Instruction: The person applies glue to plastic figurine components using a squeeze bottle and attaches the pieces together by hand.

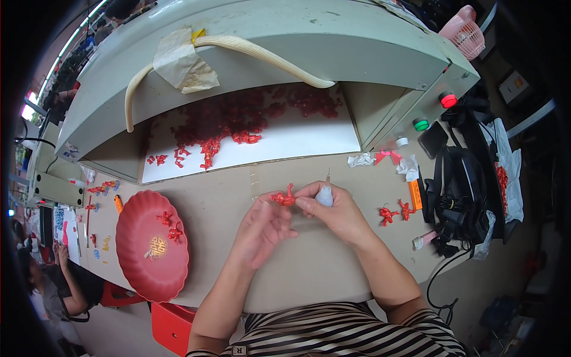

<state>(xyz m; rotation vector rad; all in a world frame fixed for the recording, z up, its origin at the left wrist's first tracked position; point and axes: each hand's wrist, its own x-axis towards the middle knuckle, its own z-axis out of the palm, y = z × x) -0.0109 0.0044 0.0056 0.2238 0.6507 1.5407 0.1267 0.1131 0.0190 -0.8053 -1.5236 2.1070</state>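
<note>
A small glossy red figurine (284,198) is pinched in the fingertips of my left hand (262,229), over the middle of the table. My right hand (344,215) is closed round a small whitish squeeze bottle (325,196) with a thin needle tip pointing up and away. The right thumb and forefinger also reach the figurine's right side, seemingly touching it. To the left stands a scalloped red plate (126,238) with two red figurines (174,233) in it. Two more red figurines (388,216) lie on the table to the right.
Ahead, a grey-green cabinet (297,50) has an open bay, with many red pieces (226,128) on its white floor. At right are a black bag (453,184), an orange box (414,195) and crumpled tissue (408,167). An orange-handled cutter (118,204) lies beside the plate. A person sits far left.
</note>
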